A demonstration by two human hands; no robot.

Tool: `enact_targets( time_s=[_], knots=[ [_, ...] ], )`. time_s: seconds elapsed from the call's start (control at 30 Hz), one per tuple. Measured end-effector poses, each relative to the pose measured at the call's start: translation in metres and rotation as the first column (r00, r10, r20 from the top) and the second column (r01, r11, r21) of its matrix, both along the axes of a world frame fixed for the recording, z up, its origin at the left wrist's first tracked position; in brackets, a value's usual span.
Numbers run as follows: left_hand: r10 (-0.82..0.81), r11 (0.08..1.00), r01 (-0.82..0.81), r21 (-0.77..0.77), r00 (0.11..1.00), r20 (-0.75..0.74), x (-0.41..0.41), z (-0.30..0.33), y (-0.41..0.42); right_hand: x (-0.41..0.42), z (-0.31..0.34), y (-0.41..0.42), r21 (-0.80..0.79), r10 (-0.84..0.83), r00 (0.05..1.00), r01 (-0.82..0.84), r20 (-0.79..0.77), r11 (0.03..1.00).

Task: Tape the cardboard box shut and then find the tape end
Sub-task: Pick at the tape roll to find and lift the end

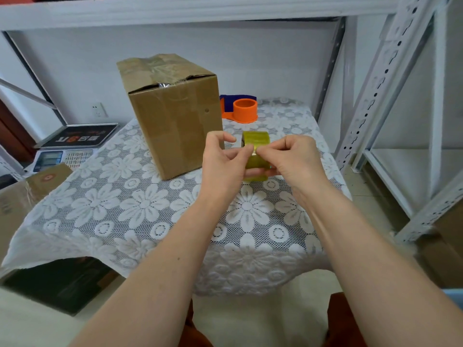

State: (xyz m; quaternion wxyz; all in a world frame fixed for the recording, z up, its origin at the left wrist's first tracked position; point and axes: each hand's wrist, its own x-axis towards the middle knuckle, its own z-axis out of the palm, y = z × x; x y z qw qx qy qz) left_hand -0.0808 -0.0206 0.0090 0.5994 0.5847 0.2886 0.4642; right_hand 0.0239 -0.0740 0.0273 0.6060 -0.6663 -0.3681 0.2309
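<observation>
A brown cardboard box (172,116) stands upright on the table, its top flaps down under wrinkled clear tape. Just to its right, above the tablecloth, both hands hold a yellowish roll of clear tape (256,141). My left hand (221,161) grips the roll's left side, thumb and fingers across its face. My right hand (295,159) holds the right side, and its thumb and forefinger pinch at the roll's outer surface near the middle. The tape's loose end is too small to make out.
An orange tape dispenser (241,110) lies behind the box on the lace tablecloth (140,209). A weighing scale (65,151) sits to the left, another carton (22,196) at the near left. White metal shelving (390,96) stands on the right.
</observation>
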Motion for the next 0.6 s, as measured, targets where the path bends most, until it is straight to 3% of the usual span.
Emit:
enact_targets(
  time_s=[0.17, 0.37, 0.5, 0.6],
  knots=[
    [0.018, 0.999, -0.017, -0.045, 0.999, 0.041, 0.0003, -0.0019, 0.0003, -0.0036, -0.0015, 0.0003, 0.038, -0.01, 1.0, 0.009, 0.012, 0.999],
    [0.028, 0.997, -0.023, -0.067, 0.997, 0.073, -0.0026, -0.002, 0.0032, -0.0038, -0.002, 0.0022, 0.145, -0.005, 0.956, 0.05, -0.293, 0.988],
    [0.012, 0.998, -0.009, -0.056, 0.998, 0.058, -0.0008, -0.0023, 0.0014, -0.0012, -0.0064, 0.0032, -0.054, -0.033, 0.982, 0.024, -0.187, 0.998],
    [-0.009, 0.997, 0.013, -0.077, 0.999, 0.048, -0.0007, -0.0038, 0.0024, 0.0012, -0.0092, 0.0034, -0.058, 0.025, 0.987, -0.035, -0.158, 0.998]
  ],
)
